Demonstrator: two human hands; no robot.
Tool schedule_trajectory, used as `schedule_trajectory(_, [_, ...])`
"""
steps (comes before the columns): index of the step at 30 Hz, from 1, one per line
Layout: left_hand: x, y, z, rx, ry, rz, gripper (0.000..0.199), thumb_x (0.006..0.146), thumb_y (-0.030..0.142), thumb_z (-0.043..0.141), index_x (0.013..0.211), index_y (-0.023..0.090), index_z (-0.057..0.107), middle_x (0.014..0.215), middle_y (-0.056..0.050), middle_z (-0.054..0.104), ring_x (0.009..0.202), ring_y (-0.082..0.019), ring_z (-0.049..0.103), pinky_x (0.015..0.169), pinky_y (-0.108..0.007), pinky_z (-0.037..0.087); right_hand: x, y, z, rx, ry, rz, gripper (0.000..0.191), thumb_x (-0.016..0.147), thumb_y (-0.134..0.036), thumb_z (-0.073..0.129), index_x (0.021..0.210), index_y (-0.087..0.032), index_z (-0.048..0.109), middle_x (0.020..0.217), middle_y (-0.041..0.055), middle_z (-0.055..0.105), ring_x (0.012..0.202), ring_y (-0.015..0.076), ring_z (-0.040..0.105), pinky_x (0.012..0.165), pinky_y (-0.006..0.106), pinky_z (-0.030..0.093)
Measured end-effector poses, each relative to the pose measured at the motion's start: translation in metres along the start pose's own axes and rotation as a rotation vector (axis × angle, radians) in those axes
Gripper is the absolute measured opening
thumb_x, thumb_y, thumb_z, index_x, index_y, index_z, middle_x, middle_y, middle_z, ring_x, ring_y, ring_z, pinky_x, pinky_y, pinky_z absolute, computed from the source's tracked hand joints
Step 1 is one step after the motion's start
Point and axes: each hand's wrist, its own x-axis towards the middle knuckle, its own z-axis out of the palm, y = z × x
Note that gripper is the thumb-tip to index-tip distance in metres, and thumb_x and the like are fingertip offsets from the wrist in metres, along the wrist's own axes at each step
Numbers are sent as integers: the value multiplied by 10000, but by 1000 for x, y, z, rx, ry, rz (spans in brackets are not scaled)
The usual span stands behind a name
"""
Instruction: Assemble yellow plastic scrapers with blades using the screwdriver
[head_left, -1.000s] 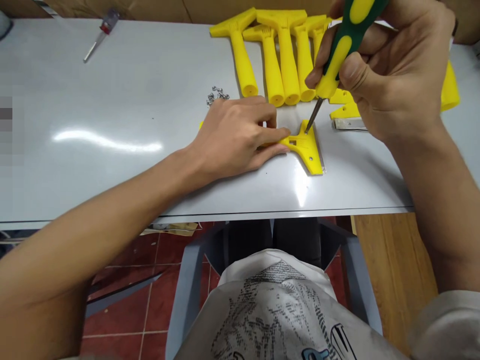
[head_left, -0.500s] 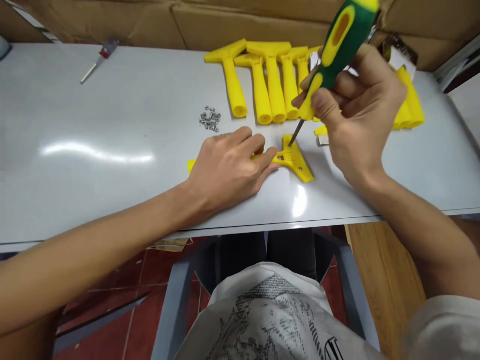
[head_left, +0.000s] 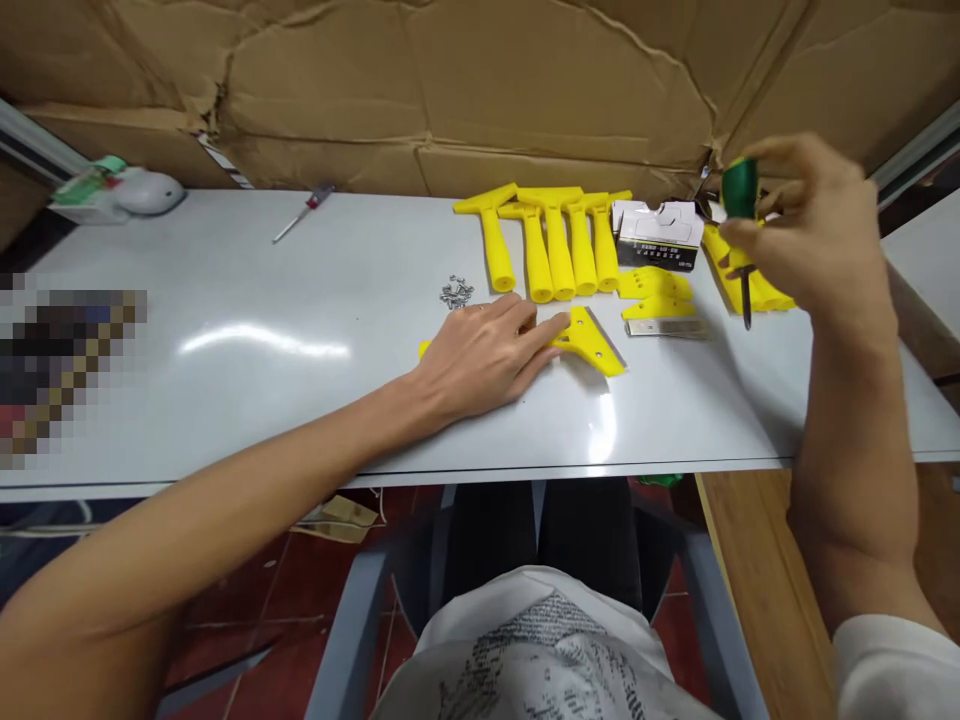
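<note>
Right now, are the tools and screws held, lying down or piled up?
Yellow scraper: lying down, held by the left hand.
Green screwdriver: held up in the right hand, tip in the air.
Red-handled screwdriver: lying down, untouched.
Loose screws: piled up.
Yellow T-shaped tools: lying side by side.

L hand (head_left: pixel 491 355) is on a yellow scraper (head_left: pixel 592 345) on the white table (head_left: pixel 375 435), gripping its handle. R hand (head_left: pixel 821 225) is up in the air, well R of the scraper, w/ a green & yellow screwdriver (head_left: pixel 741 190), tip down. I see loose screws (head_left: pixel 456 293) behind the scraper's handle, a row of yellow handles (head_left: pixel 556 245) behind it too, metal blades (head_left: pixel 664 328) just R of it, red-handled screwdriver (head_left: pixel 304 212) way back L of it
</note>
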Motion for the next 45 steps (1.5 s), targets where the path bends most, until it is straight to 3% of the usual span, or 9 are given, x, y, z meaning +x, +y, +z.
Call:
schedule_trajectory(4, [4, -6, -10, -407, 114, -169, 565, 1270, 567, 390, 1397, 229, 825, 1053, -120, 779, 896, -256, 706, 673, -338, 441, -13, -8, -6, -417, -293, 166, 690, 869, -109, 908, 1529, -275, 789, 1176, 149, 821, 1383, 509, 749, 1176, 823, 611])
schedule_trajectory(7, [11, -15, -22, -1057, 31, -372, 641, 1193, 790, 531, 1001, 220, 753, 834, -52, 666, 693, -180, 601, 616, -300, 465, -14, -15, 2, -540, -409, 261, 701, 941, -104, 853, 1614, -236, 714, 1403, 239, 777, 1419, 536, 742, 1149, 800, 633])
schedule_trajectory(11, [19, -25, -33, -1572, -29, -574, 593, 974, 776, 914, 975, 223, 698, 759, 7, 601, 564, -131, 540, 521, -273, 521, -12, -14, 9, -609, -525, 261, 612, 979, -81, 790, 1581, -184, 740, 1388, 252, 783, 1368, 497, 769, 1117, 717, 666])
schedule_trajectory(14, [21, -28, -36, -1588, -17, -607, 601, 805, 644, 1104, 919, 198, 717, 757, 9, 646, 520, -108, 559, 504, -261, 557, -12, -15, 10, -641, -542, 234, 541, 1042, -227, 813, 1578, -181, 762, 1387, 231, 794, 1399, 496, 746, 1116, 688, 656])
schedule_trajectory(20, [22, -29, -43, -1537, 56, -670, 678, 760, 674, 1116, 723, 192, 641, 634, 23, 609, 416, -80, 527, 452, -234, 518, -11, -20, 25, -483, -258, 13, 544, 1154, -278, 597, 1691, -236, 666, 1583, 231, 699, 1514, 443, 657, 1247, 632, 579])
schedule_trajectory(25, [22, -29, -43, -1564, 28, -681, 722, 706, 719, 1130, 697, 205, 623, 544, 36, 574, 368, -83, 490, 428, -240, 526, -2, -2, 47, -408, -317, -157, 533, 1155, -325, 533, 1672, -315, 659, 1692, 154, 617, 1618, 419, 460, 1375, 632, 451])
schedule_trajectory(37, [18, -29, -37, -1596, -23, -654, 621, 1000, 697, 865, 668, 232, 619, 484, 15, 473, 396, -135, 462, 513, -323, 547, 7, 8, 62, -298, -273, -97, 312, 1105, -271, 716, 1411, -213, 706, 1790, 205, 485, 1677, 378, 362, 1434, 579, 320])
schedule_trajectory(42, [23, -30, -32, -1520, 169, -620, 548, 1109, 654, 738, 784, 213, 727, 649, -37, 594, 642, -184, 635, 785, -353, 641, 13, 18, 39, -140, -67, -154, 101, 1055, -385, 767, 1109, -301, 758, 1620, 158, 665, 1560, 382, 529, 1343, 652, 428])
schedule_trajectory(45, [26, -32, -34, -1428, 325, -640, 517, 1143, 649, 721, 881, 208, 786, 768, -45, 661, 728, -170, 657, 712, -287, 576, 13, 20, 26, 152, 114, -127, 243, 999, -555, 831, 901, -352, 740, 1333, 121, 795, 1350, 443, 655, 1173, 703, 499])
